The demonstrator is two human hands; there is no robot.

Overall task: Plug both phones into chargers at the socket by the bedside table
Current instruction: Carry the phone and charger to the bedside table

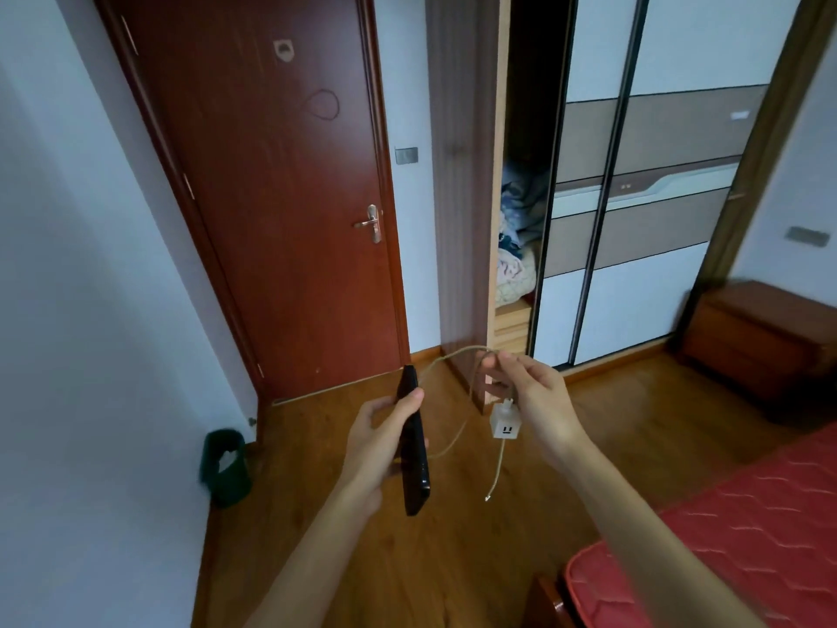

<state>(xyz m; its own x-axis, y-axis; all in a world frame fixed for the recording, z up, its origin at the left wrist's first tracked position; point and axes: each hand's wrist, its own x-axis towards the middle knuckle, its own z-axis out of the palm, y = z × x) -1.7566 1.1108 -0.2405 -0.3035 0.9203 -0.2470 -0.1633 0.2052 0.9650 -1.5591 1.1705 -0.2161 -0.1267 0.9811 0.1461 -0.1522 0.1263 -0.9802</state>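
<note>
A white wall fills the far left. At its foot a dark green waste bin [225, 466] stands on the wooden floor [453, 559], near the floor's left edge. Next comes a closed red-brown door [271, 197] with a metal handle [371, 223], then a grey light switch [406, 155] on the strip of wall beside it.

Over the middle of the floor, the left hand [376, 446] holds a black phone [414, 451] edge-on, its long side running away from the camera. The thumb lies over the phone's upper edge and the fingers are wrapped round it from beneath. A pale cable [453, 355] arcs from beside the phone's far end to the right hand [530, 396], whose fingers are pinched on the cable at the top of its loop. Whether the cable is plugged into the phone cannot be told. A white charger block [505, 426] hangs just under that hand, and one loose end of the cable [488, 497] dangles below it.

Behind stands a wardrobe [656, 174] with sliding panels, one slid back to show folded bedding [516, 247]. Further right, a brown bedside table [761, 342] sits against the far wall, blurred, with a grey wall plate [808, 236] above it. A bed with a red quilted mattress [724, 537] takes the lower right corner.
</note>
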